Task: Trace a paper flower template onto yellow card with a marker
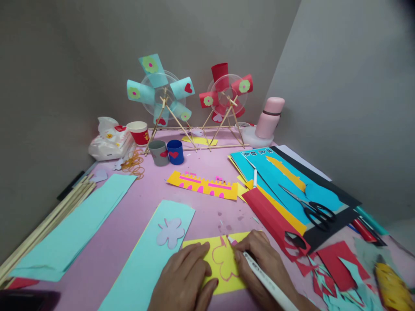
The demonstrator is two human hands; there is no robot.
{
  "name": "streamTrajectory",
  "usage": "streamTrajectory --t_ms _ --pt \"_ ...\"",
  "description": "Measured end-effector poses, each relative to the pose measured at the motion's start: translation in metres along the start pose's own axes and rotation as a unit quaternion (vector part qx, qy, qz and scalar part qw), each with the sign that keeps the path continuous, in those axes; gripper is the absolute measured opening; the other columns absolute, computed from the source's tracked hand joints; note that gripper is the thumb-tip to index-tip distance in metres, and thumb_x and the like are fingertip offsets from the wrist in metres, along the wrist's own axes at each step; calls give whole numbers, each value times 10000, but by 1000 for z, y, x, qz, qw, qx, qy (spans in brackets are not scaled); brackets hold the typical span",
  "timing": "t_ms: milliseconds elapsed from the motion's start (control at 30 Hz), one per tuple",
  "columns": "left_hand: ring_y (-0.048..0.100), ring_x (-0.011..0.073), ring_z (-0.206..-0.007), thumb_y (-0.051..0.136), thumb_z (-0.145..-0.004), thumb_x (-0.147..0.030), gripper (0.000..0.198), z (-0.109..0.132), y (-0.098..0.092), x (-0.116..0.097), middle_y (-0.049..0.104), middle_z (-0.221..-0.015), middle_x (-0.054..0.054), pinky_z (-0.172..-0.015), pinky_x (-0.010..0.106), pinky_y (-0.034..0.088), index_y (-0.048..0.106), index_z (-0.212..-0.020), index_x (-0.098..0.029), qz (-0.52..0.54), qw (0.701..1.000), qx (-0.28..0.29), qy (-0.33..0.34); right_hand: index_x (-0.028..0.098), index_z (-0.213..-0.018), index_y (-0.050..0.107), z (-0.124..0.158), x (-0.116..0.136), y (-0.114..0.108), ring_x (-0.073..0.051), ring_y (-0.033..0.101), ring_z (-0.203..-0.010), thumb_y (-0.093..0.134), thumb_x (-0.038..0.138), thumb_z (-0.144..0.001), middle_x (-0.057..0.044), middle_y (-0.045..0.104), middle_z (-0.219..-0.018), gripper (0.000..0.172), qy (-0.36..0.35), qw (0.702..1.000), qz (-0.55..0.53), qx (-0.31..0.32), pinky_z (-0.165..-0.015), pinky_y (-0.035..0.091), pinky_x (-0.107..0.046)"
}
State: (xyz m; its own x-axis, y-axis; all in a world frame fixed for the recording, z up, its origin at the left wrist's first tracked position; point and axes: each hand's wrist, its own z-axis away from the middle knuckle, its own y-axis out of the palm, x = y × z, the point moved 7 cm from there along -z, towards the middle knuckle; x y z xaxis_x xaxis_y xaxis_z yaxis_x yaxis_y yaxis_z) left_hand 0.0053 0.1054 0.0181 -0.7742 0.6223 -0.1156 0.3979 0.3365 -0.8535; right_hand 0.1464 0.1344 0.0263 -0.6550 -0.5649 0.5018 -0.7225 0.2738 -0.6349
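Observation:
My right hand (259, 263) grips a white marker (264, 276), its pink tip near the top of a yellow sheet of paper (194, 242). A red butterfly outline (223, 258) is drawn on that sheet. Fingers stretched out, my left hand (186, 274) lies flat over the sheet's left part. Just left of it, a pale lilac butterfly cutout (170, 233) rests on a light blue paper strip (139, 259). Beyond the sheet lies an orange paper band (202, 185) with pink pieces on it.
Colored sheets with black-handled scissors (319, 214) and paper scraps (337, 276) lie right. Left are blue strips (74, 229) and wooden sticks (39, 229). A blue paper wheel (152, 93), a red paper wheel (220, 77), a gray ring (158, 153), a blue ring (175, 153) and a pink bottle (269, 119) stand behind.

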Motion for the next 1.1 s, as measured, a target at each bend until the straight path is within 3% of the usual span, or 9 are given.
streamTrajectory --t_ms 700,1100 --pt "667 205 -902 565 -790 -216 56 0 0 0 718 -980 62 -716 313 580 512 -789 -231 5 1000 8 2 201 -660 465 9 -2 6 -131 513 -555 459 60 -763 27 499 -559 175 -25 999 -17 43 -559 406 -275" --pt "653 204 -943 590 -781 -221 73 3 3 2 710 -1002 56 -762 310 567 519 -793 -232 3 1000 23 -4 208 -672 465 4 3 2 -134 520 -557 458 52 -753 24 522 -571 176 -28 999 -29 11 -543 412 -263"
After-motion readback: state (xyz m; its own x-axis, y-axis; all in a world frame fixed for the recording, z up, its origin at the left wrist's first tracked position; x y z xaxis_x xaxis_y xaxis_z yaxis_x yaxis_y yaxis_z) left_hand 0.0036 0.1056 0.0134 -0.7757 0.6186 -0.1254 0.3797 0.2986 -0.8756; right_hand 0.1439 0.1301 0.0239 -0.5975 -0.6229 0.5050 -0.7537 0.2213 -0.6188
